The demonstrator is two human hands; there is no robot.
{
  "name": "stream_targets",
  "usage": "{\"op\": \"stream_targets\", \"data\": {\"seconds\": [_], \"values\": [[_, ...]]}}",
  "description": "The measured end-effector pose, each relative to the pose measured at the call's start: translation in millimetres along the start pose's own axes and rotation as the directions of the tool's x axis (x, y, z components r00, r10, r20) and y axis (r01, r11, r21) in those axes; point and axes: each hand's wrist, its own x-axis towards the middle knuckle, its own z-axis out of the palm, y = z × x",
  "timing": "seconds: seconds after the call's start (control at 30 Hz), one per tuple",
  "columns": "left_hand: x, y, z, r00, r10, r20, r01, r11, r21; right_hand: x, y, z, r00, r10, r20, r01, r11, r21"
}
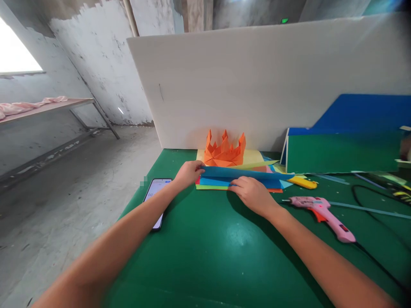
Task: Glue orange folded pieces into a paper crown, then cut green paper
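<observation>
A blue paper sheet (231, 172) is lifted along one edge above a stack of coloured paper (212, 187). My left hand (190, 173) pinches the sheet at its left end. With fingers curled together, my right hand (250, 191) grips at the near edge of the blue paper; its fingertips partly hide which layer they hold. Just behind the sheet stands an orange folded-paper crown (224, 149), upright with pointed tips. Beside my left forearm lies a phone (157, 188) with its screen lit, partly covered by the arm.
A pink glue gun (324, 214) with a black cord lies right of my right hand. Behind it is a yellow cutter (303, 182). A white board (257, 85) stands along the back of the green table (199, 256), and a blue-and-green board (343, 152) leans at right.
</observation>
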Motion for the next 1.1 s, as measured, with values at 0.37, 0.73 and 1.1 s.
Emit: {"op": "stream_targets", "data": {"seconds": [0.37, 0.73, 1.1], "values": [[-1, -5, -0.5, 0.997, 0.070, 0.043, -0.070, 0.997, 0.010, 1, -6, -3, 0.990, 0.118, 0.080, -0.114, 0.992, -0.053], [-16, 2, -3.1, 0.954, 0.199, 0.225, -0.221, 0.972, 0.076, -5, -5, -4, 0.978, 0.184, 0.097, -0.178, 0.982, -0.067], [-10, 9, -3.7, 0.936, 0.238, 0.261, -0.295, 0.933, 0.208, -3, 1, -2, 0.978, 0.208, 0.005, -0.207, 0.974, -0.096]]}}
